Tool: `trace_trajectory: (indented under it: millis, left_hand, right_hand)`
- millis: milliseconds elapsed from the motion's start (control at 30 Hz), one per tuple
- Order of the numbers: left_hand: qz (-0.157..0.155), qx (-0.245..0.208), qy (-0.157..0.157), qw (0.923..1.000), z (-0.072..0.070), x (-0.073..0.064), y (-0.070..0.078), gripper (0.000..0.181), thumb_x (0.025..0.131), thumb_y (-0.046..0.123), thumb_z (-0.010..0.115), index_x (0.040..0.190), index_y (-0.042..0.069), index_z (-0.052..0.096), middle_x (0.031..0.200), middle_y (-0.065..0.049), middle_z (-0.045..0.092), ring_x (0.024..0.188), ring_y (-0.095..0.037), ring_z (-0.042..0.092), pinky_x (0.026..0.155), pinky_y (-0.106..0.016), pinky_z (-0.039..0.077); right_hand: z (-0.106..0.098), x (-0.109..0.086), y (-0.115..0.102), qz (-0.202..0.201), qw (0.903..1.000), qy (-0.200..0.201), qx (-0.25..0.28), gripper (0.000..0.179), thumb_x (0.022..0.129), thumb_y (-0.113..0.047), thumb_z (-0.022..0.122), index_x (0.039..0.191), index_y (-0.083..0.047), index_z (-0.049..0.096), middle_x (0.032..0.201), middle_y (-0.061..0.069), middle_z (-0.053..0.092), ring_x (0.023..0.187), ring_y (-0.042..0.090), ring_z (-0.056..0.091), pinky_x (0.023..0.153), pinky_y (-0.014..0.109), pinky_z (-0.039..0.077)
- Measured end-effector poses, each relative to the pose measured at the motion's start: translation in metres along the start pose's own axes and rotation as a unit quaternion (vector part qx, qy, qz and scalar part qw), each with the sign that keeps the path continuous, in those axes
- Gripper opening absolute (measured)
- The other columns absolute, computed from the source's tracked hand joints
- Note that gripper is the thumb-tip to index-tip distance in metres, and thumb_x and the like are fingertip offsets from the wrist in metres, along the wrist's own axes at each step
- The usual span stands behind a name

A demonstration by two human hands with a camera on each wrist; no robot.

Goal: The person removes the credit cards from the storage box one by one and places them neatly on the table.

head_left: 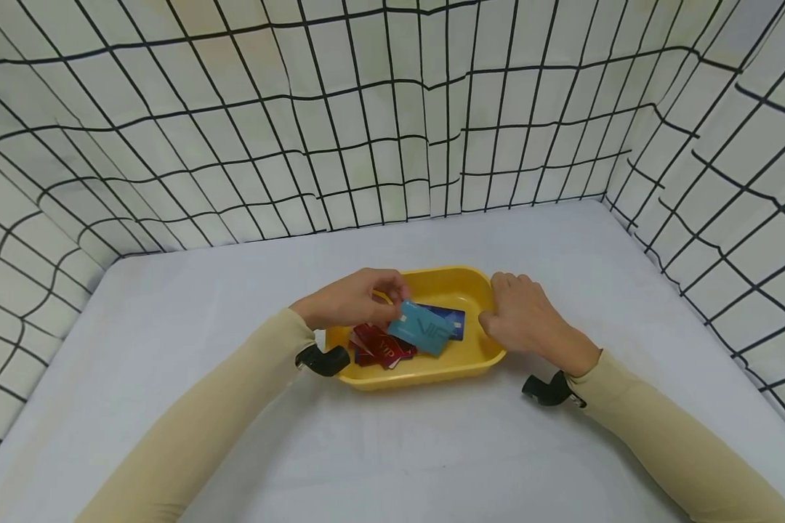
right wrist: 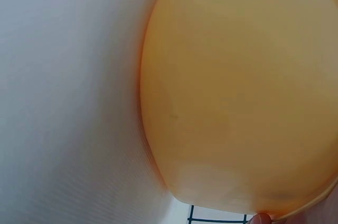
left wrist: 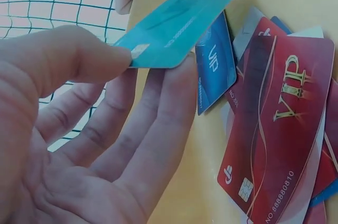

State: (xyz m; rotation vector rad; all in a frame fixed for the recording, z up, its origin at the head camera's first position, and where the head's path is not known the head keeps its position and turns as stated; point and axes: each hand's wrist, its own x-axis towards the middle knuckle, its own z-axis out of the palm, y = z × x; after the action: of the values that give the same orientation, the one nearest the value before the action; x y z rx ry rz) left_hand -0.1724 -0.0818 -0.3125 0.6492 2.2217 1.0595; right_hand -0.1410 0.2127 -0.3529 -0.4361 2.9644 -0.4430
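Between thumb and fingers my left hand [head_left: 366, 298] pinches a teal VIP card [head_left: 421, 328], tilted above the yellow tray [head_left: 432, 372]. In the left wrist view the thumb presses the card's chip corner and the fingertips lie under it. Below it lies a blue VIP card [left wrist: 214, 65] in the tray. Beside that, a loose pile of cards has a red VIP card [left wrist: 280, 123] on top. My right hand [head_left: 526, 312] grips the tray's right end over the rim; the right wrist view is mostly filled by the tray's outer wall [right wrist: 237, 92].
The tray stands on a white-covered table [head_left: 405, 443]. Behind and at both sides rises a white cloth wall with a black grid [head_left: 366, 116]. Small black devices [head_left: 323, 359] are strapped at both wrists.
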Motion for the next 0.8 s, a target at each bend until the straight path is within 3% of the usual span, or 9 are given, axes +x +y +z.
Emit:
trace_trajectory:
  millis: [400,533,800]
  left_hand:
    - [-0.001,-0.049,0.062,0.9969,-0.001,-0.008,-0.009,0.025,0.095,0.014,0.062,0.120,0.013,0.060,0.117,-0.011,0.061,0.090,-0.030,0.075,0.087,-0.037,0.064]
    - [-0.007,-0.074,0.081,0.9939,-0.002,-0.012,-0.010,0.025,0.095,0.016,0.064,0.120,0.013,0.061,0.117,-0.011,0.061,0.090,-0.032,0.075,0.088,-0.040,0.064]
    - [-0.027,-0.128,0.121,0.9840,-0.002,-0.022,-0.011,0.026,0.096,0.015,0.066,0.121,0.010,0.060,0.115,-0.012,0.063,0.090,-0.025,0.070,0.088,-0.037,0.064]
  right_hand:
    - [0.001,0.000,0.000,-0.001,1.0000,0.000,0.001,0.029,0.090,-0.023,0.050,0.106,0.002,0.051,0.087,0.011,0.049,0.083,0.029,0.045,0.071,0.035,0.031]
    - [0.002,-0.001,-0.001,0.001,1.0000,0.001,0.000,0.030,0.090,-0.023,0.051,0.106,0.002,0.051,0.087,0.011,0.049,0.083,0.028,0.045,0.070,0.034,0.031]
    - [0.001,-0.001,-0.002,0.001,1.0000,0.004,0.004,0.029,0.090,-0.023,0.051,0.106,0.001,0.051,0.086,0.011,0.049,0.083,0.028,0.046,0.070,0.034,0.031]
